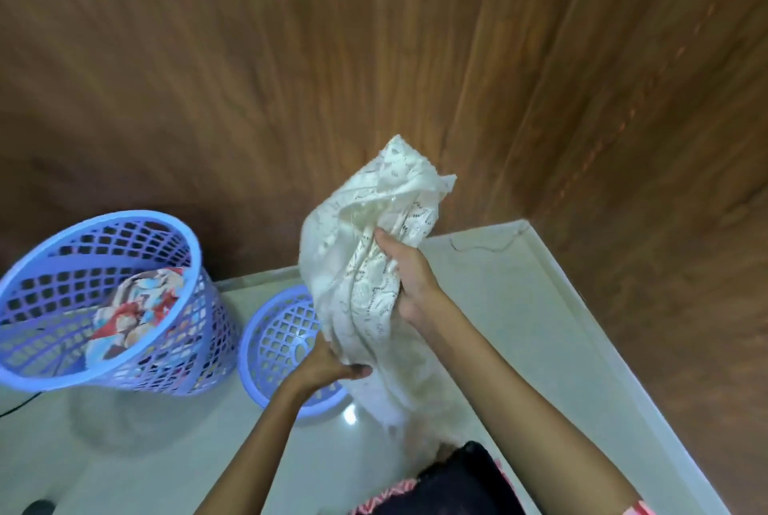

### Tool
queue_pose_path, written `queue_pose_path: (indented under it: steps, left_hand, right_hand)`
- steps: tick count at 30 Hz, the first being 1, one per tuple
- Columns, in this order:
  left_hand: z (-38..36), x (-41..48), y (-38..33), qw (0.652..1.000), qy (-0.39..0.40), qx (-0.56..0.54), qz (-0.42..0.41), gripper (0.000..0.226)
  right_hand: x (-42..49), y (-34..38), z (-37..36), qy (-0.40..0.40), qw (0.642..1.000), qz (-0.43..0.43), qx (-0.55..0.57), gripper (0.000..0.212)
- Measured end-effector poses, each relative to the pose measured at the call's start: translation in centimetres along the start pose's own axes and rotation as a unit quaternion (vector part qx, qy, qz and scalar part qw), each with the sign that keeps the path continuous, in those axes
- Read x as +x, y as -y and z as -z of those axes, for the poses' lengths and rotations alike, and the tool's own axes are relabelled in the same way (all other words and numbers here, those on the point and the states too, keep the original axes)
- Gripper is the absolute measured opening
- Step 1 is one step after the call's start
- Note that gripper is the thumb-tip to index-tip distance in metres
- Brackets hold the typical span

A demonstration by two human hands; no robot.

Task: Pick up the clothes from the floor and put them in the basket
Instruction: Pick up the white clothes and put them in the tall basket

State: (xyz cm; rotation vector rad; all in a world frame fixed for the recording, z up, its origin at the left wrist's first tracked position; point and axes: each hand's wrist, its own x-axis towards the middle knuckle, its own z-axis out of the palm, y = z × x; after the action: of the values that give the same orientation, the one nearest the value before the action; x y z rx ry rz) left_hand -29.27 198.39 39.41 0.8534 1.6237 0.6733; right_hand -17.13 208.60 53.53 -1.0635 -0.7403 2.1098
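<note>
I hold a white lace garment [365, 248] up in the air with both hands. My right hand [405, 273] grips its upper middle, fingers curled into the fabric. My left hand [328, 363] pinches its lower part. The garment hangs just above and in front of a small blue plastic basket [276, 342] standing on the pale floor. A larger blue basket [104, 290] stands to the left and holds a patterned red, white and blue cloth [133, 315]. The garment's lower end trails down toward the floor.
Dark and pink-striped clothing [453, 485] lies at the bottom edge near my body. Wooden panel walls [374, 57] rise behind the baskets and on the right. A white skirting [582, 327] runs along the right wall. A dark cable [16, 404] lies at far left.
</note>
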Motion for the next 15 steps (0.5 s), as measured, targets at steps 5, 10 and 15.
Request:
queue_pose_path:
  steps: [5, 10, 15]
  left_hand:
    - [5.4, -3.8, 3.4, 0.964, -0.094, -0.247, 0.021, 0.066]
    - [13.7, -9.8, 4.2, 0.834, -0.158, -0.527, -0.051, 0.011]
    - [21.5, -15.0, 1.8, 0.767, -0.205, -0.59, -0.15, 0.035]
  right_hand:
    - [-2.4, -1.8, -9.6, 0.109, 0.992, -0.002, 0.059, 0.023]
    - [-0.3, -5.8, -12.7, 0.034, 0.998, -0.045, -0.035, 0.033]
    - [2.8, -12.1, -10.9, -0.041, 0.925, -0.051, -0.375, 0.074]
